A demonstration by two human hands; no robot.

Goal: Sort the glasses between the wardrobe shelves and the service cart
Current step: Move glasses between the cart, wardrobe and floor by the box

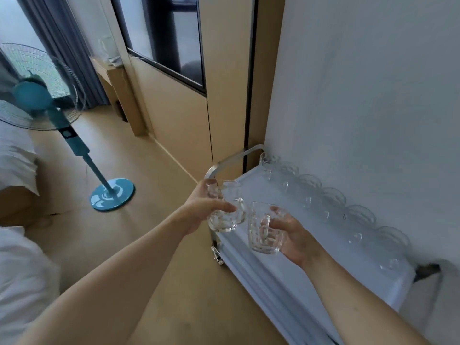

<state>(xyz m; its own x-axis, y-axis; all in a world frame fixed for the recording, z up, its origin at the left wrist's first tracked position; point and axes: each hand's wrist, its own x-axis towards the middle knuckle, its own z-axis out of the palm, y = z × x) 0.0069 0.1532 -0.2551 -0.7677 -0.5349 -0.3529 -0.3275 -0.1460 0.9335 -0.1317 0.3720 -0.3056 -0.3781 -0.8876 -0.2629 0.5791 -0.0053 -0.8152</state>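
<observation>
Hands (206,207) (291,235) outstretched, each gripping 1 glass mug (225,210) (263,231) above cart (273,257).

Both bare forearms stretched forward and converging, left hand (206,207) with fingers curled and thumb uppermost in a closed grip, right hand (290,235) palm turned inward, fingers wrapped likewise, the two hands near each other, not touching.

A pale white plastered wall (373,83) fills the right side. Beside it stands a tall light-wood panelled partition (174,125) with a dark-framed glass pane (169,33). The tan wood-look floor (149,170) carries a teal pedestal fan (49,100). Grey curtains (62,33) hang far left, daylight beside them; white bedding (15,155) shows at the left edge.
</observation>
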